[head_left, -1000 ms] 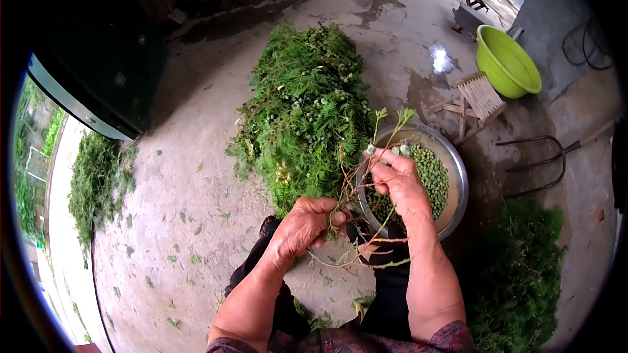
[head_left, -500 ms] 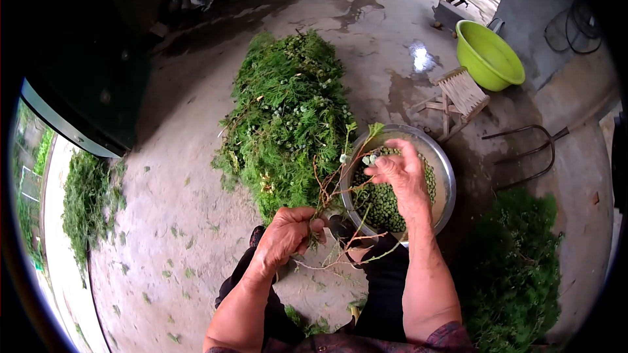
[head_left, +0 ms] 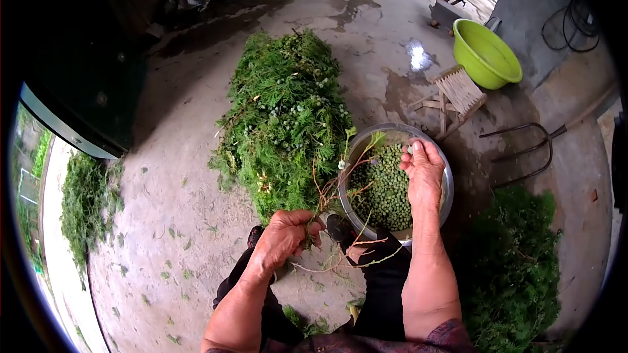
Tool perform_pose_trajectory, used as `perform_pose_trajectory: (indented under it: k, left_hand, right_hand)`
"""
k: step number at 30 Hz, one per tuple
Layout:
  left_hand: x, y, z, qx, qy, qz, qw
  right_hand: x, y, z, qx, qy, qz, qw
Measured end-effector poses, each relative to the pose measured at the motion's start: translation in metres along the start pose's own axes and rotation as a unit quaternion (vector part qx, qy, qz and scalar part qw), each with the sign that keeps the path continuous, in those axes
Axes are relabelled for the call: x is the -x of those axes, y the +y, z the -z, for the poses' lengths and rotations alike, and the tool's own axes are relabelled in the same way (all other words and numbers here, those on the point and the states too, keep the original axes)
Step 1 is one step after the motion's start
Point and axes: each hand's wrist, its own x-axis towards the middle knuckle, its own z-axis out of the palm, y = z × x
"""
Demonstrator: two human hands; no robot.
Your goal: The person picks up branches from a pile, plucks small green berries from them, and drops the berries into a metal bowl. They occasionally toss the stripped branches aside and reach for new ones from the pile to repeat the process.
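My left hand (head_left: 288, 232) is closed around the base of a mostly bare branch (head_left: 325, 191), whose thin reddish twigs spread to the right, some across the bowl's near rim. A pale green cone (head_left: 342, 165) still hangs on an upper twig. Above the right part of a metal bowl (head_left: 447, 199), my right hand (head_left: 424, 173) has its thumb and fingers pinched on a small pale green cone (head_left: 410, 150), partly hidden by the fingertips. Many small round green cones (head_left: 386, 189) lie inside the bowl, which stands on the floor by my right foot.
A large heap of leafy green branches (head_left: 281, 117) lies ahead. More greenery (head_left: 510, 268) is at right and a smaller pile (head_left: 84, 199) at left. A wooden stool (head_left: 461, 91), a lime-green basin (head_left: 487, 59) and a pitchfork (head_left: 546, 150) stand or lie beyond the bowl.
My right hand has moved right, away from the twigs, with a cone pinched in its fingers. My left hand keeps the branch in almost the same place.
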Motion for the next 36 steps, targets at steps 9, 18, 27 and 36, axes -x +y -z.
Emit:
perform_pose_trajectory:
  k: [9,18,27,36]
  left_hand:
    - [-0.003,0.000,-0.005,0.001,-0.012,0.006,1.000]
    - [-0.003,-0.001,-0.008,-0.045,0.032,-0.019,0.998]
    - [-0.011,-0.011,-0.015,-0.175,0.065,-0.088,0.978]
    - [-0.003,-0.005,-0.006,0.013,0.049,-0.013,0.999]
  right_hand:
    - [0.012,0.001,-0.007,-0.172,-0.320,-0.216,0.906]
    - [0.000,-0.009,0.007,-0.046,-0.070,0.011,0.996]
    - [0.046,-0.005,-0.034,0.328,-0.307,0.238,0.861]
    - [0.014,-0.005,-0.011,0.089,-0.067,0.055,0.992]
